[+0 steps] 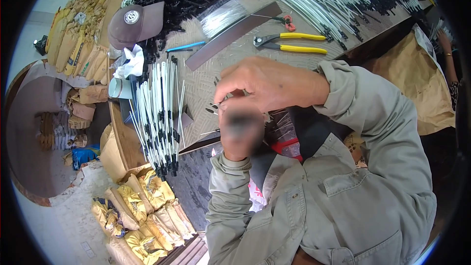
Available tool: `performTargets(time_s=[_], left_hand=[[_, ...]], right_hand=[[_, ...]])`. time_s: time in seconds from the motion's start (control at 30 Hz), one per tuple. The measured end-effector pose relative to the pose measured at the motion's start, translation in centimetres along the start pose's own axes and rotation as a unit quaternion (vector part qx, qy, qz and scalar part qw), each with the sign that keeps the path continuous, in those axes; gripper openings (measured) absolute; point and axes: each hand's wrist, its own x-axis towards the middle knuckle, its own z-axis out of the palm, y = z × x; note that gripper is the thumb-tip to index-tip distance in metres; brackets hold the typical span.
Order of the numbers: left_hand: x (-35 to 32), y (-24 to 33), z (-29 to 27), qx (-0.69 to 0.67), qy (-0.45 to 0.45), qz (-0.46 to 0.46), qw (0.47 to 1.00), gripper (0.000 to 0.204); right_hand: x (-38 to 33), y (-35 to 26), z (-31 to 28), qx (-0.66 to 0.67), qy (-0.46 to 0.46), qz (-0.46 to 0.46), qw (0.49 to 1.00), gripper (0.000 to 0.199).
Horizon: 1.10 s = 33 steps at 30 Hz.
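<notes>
Both hands meet above the workbench (206, 88): right hand (267, 86) pinches thin pins (216, 104), left hand (240, 132) blurred, grip unclear; finished white rods (157, 113) bundled left, many loose beyond.

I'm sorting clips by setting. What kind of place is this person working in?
Probably a small assembly workshop. The work table carries big heaps of white rods with black tips and a bundle of them, yellow-handled pliers lie nearby, and stuffed sacks sit on the floor.

Bright, even daylight; fisheye bending and dark vignette at edges; central patch blurred.
</notes>
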Motion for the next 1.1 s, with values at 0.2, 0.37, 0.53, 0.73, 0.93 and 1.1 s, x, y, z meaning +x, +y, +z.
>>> performTargets(time_s=[0.2,0.37,0.53,0.73,0.93,1.1], left_hand=[[-0.4,-0.9,-1.6,0.027,-0.039,0.085,0.995,0.052],[0.2,1.3,-1.4,0.013,-0.047,-0.084,0.995,0.019],[1.1,1.7,-2.3,0.071,-0.126,-0.062,0.988,0.018],[1.0,1.3,-2.4,0.068,-0.092,-0.07,0.991,0.018],[1.2,0.8,-3.0,0.088,-0.136,-0.019,0.987,0.019],[1.8,0.8,-2.9,0.091,-0.167,0.019,0.982,0.02]], right_hand=[[0.2,-0.5,-0.2,-0.082,-0.001,0.014,0.997,0.015],[0.5,-0.3,-0.1,-0.112,-0.028,0.007,0.993,0.016],[0.6,-0.6,0.2,-0.11,-0.025,-0.004,0.994,0.017],[0.6,-0.1,0.6,-0.039,0.008,-0.033,0.999,0.015],[0.8,-0.3,0.8,-0.049,-0.008,-0.015,0.999,0.014],[0.9,-0.3,0.7,-0.043,-0.012,-0.03,0.999,0.013]])
